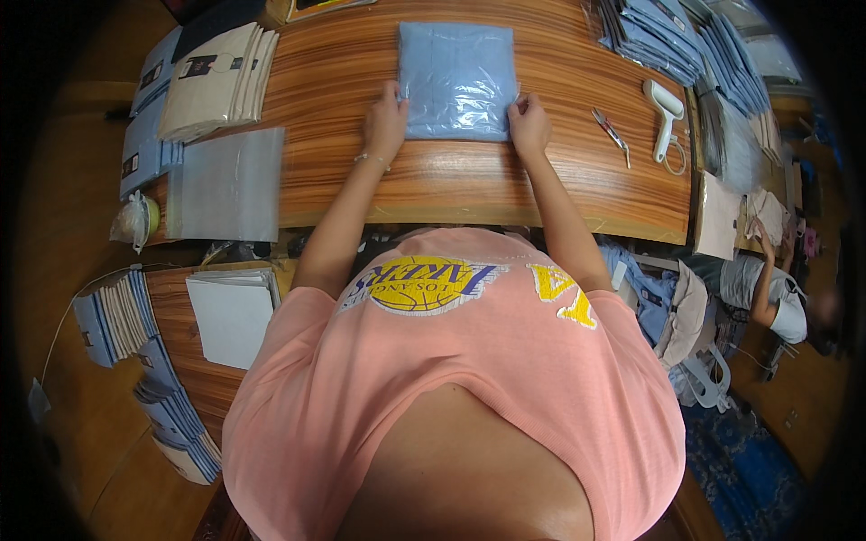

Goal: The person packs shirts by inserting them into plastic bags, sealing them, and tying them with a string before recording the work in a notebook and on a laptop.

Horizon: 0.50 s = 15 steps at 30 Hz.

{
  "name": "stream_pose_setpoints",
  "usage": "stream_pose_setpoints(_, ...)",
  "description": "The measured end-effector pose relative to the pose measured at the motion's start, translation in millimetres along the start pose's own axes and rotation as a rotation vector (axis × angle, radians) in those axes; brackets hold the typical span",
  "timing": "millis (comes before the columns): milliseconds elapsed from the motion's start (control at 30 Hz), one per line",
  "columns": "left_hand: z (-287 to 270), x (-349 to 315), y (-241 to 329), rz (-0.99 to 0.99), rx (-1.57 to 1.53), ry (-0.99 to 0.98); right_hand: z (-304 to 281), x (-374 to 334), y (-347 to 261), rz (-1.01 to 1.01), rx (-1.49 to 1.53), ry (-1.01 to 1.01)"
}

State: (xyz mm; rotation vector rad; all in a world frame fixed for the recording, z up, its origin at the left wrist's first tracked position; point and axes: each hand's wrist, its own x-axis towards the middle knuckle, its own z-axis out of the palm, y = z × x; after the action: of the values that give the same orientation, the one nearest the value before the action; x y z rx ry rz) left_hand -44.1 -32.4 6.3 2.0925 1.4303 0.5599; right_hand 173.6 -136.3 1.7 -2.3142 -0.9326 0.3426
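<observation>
Folded garment (451,77) reads light blue from here. Tabletop (334,54): orange-brown, dark wood-grain streaks. T-shirt (289,388): salmon pink, yellow-purple print. Garment stack (203,95): beige.

head view | clear-bagged folded light-blue garment (457,77) lies flat on wood-grain surface (338,54) | left hand (388,117), garment's 8 o'clock, pinches side edge | right hand (530,124), 4 o'clock, pinches opposite edge | from garment: small snips (617,137) 4 o'clock, white lint roller (667,104) 3 o'clock, bagged beige garments (209,86) 9 o'clock, clear plastic bags (230,185) 8 o'clock
</observation>
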Motion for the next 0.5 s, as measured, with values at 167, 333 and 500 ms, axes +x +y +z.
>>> stream_pose_setpoints(167, 1, -6, 3, 0.055, 0.158, -0.014, 1, -8, -12, -0.113, -0.256, -0.010)
stream_pose_setpoints(333, 8, -15, -4, 0.081, 0.360, 0.067, 7, -9, 12, -0.282, -0.402, 0.118)
stream_pose_setpoints(500, 17, -14, -18, 0.042, 0.380, 0.066, 15, -6, 28, -0.337, -0.366, 0.180)
